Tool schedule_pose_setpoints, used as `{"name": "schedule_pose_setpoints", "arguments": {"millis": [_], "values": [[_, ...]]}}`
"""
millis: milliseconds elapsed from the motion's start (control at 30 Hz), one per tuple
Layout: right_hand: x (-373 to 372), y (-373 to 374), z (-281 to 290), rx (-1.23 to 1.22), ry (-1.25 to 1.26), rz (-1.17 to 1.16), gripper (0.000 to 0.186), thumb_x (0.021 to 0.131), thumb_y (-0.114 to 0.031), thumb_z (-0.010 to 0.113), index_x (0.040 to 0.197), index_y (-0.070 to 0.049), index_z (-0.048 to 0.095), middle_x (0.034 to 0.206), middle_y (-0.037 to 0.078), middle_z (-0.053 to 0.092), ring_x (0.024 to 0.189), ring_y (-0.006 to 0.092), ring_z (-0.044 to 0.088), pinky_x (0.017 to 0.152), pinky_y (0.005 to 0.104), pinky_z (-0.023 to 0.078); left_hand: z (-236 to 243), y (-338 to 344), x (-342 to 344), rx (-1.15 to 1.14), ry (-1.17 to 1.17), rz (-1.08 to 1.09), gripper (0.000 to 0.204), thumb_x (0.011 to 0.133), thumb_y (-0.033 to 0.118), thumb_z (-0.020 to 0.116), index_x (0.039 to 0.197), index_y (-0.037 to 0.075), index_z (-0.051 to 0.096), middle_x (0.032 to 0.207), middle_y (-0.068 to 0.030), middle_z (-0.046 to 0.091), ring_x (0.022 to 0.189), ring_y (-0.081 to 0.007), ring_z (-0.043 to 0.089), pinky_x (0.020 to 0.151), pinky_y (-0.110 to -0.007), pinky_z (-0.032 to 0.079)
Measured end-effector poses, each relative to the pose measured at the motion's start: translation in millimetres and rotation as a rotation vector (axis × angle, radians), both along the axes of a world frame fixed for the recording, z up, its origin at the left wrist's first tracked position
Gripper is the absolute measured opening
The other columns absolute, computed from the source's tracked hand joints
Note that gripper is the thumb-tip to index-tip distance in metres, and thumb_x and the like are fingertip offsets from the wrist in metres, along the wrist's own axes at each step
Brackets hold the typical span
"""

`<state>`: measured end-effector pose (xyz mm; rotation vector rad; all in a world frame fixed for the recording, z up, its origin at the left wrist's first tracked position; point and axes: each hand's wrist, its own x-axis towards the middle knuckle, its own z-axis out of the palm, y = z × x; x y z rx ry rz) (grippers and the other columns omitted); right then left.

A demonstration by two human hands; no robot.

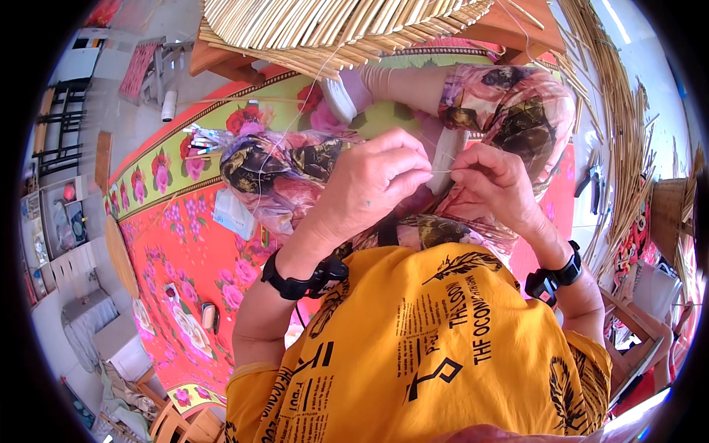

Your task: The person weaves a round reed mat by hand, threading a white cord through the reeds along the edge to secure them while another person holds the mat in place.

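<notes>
My left hand (375,181) and my right hand (501,183) are close together above my lap, each closed in a fingertip pinch. A fine pale thread (441,171) spans the small gap between their fingertips; whether a needle is on it is too small to tell. A length of thin white thread (319,77) crosses the front of a mat of pale reeds (347,26) and hangs down past my left knee. The reed mat lies on a reddish wooden bench (535,28) at the far side, beyond my hands.
I sit on a red floral cloth (177,244). On it are a pale blue-white packet (233,214) and a small dark object (210,316). Loose reeds (624,111) pile along the right, beside a black-handled tool (588,181). A white spool (169,105) stands far left.
</notes>
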<state>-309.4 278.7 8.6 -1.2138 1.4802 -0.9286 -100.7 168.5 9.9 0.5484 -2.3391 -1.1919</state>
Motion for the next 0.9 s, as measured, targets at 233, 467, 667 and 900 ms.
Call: {"name": "schedule_pose_setpoints", "arguments": {"millis": [233,467,667,900], "values": [[-23.0,13.0,-20.3,-0.080,0.438,-0.017,0.021,0.081,-0.003,0.068,0.102,-0.001,0.063,0.084,0.004,0.059,0.065,0.0102,0.054,0.059,0.0260,0.047,4.3,-14.7,32.8,0.625,0.200,0.274,0.009,0.095,0.006,0.053,0.094,0.000,0.060,0.102,-0.0096,0.063,0.053,-0.0041,0.050,0.048,-0.017,0.042],[15.3,-8.5,11.0,-0.218,-0.140,-0.077,0.024,0.081,-0.001,0.069,0.105,0.000,0.067,0.102,0.009,0.060,0.070,0.0094,0.058,0.060,0.0240,0.048,-4.0,22.0,-5.2,1.209,0.357,-0.012,0.013,0.097,0.018,0.056,0.093,0.005,0.056,0.078,-0.0084,0.065,0.052,-0.0093,0.054,0.046,-0.019,0.042],[18.8,-11.6,7.3,-0.239,-0.203,-0.168,0.008,0.085,0.004,0.064,0.092,0.003,0.068,0.102,0.008,0.061,0.069,0.0064,0.057,0.060,0.0186,0.049,-9.3,27.2,-19.4,1.369,0.405,-0.029,0.015,0.097,0.020,0.057,0.092,0.005,0.057,0.075,-0.0047,0.060,0.055,-0.0096,0.053,0.048,-0.018,0.042],[16.5,-12.2,-0.4,-0.229,-0.469,-0.257,0.005,0.087,0.003,0.060,0.086,0.000,0.064,0.102,0.007,0.060,0.069,0.0065,0.056,0.060,0.0190,0.048,-9.9,27.8,-33.5,1.469,0.469,-0.078,0.016,0.097,0.021,0.056,0.091,0.006,0.055,0.076,-0.0045,0.059,0.055,-0.0101,0.053,0.048,-0.019,0.043]]}}
